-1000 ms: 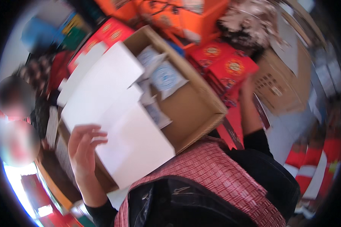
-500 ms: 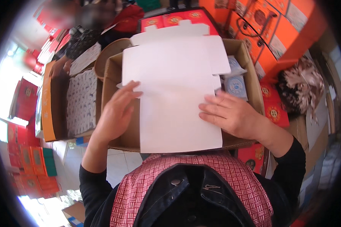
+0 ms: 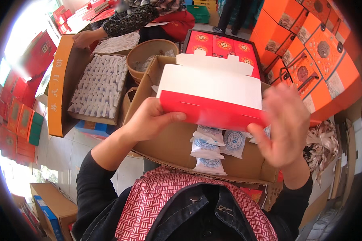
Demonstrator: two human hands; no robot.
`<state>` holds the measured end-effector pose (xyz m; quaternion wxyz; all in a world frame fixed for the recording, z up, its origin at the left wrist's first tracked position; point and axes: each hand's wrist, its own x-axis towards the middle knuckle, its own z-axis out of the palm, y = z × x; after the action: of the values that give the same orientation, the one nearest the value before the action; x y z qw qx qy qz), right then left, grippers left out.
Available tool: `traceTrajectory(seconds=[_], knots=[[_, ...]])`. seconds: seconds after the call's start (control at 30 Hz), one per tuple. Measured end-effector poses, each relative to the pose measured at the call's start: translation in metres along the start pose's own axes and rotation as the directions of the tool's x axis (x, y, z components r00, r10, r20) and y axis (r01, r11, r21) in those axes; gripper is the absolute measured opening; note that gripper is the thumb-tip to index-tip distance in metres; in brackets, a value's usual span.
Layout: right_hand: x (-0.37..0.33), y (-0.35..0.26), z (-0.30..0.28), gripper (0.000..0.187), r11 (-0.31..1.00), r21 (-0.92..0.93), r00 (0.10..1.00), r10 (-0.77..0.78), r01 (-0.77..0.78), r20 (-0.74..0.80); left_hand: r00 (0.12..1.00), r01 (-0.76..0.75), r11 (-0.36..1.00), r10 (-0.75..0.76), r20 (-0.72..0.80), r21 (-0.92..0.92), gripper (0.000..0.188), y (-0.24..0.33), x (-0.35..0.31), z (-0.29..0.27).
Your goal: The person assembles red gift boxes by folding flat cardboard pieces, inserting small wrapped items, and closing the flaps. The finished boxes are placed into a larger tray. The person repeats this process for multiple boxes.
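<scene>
A cardboard box blank point(image 3: 210, 82), white inside and red outside, is tilted over a large open carton point(image 3: 165, 150). One long panel is folded up so its red face shows toward me. My left hand point(image 3: 151, 118) grips the left end of that panel, thumb on the red face. At the right end my right hand point(image 3: 283, 128) is blurred, its fingers stretched upward and its thumb apart from them, close to the panel's edge. White packets with round blue prints point(image 3: 209, 164) lie in the carton below the blank.
Left of the carton, a tray of wrapped white packets point(image 3: 98, 86) sits beside an orange-sided box point(image 3: 60, 92), which a co-worker's hand point(image 3: 86, 39) touches. A round tub point(image 3: 136, 60) stands behind. Red boxes point(image 3: 201, 40) fill a dark tray; orange gift boxes point(image 3: 305, 72) are stacked at right.
The blank was lying flat with its white side up; now its near panel is folded up, showing red. My left hand has closed on it, my right hand has risen, and packets beneath have come into view.
</scene>
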<state>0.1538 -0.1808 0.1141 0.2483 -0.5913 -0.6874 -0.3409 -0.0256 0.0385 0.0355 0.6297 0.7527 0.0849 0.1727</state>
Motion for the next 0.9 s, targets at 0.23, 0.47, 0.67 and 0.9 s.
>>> traceTrajectory(seconds=[0.23,0.47,0.67,0.9], knots=[[0.009,-0.021,0.031,0.034,0.999,0.053,0.973,-0.019,0.007,0.229,0.976,-0.219,0.960,0.215,0.044,0.174,0.020,-0.003,0.004,0.017],[0.032,-0.011,0.007,0.019,0.780,0.381,0.795,0.232,-0.497,0.561,0.965,-0.259,0.961,0.261,-0.006,0.096,0.024,0.000,-0.004,0.017],[0.036,-0.021,0.009,0.019,0.898,0.336,0.942,0.194,-0.282,0.273,0.867,-0.483,0.869,0.457,-0.200,-0.108,0.039,0.005,0.001,0.013],[0.050,0.007,-0.002,0.010,0.795,0.520,0.850,-0.009,-0.314,0.527,0.922,-0.382,0.913,0.387,-0.008,0.144,0.016,0.007,-0.009,-0.005]])
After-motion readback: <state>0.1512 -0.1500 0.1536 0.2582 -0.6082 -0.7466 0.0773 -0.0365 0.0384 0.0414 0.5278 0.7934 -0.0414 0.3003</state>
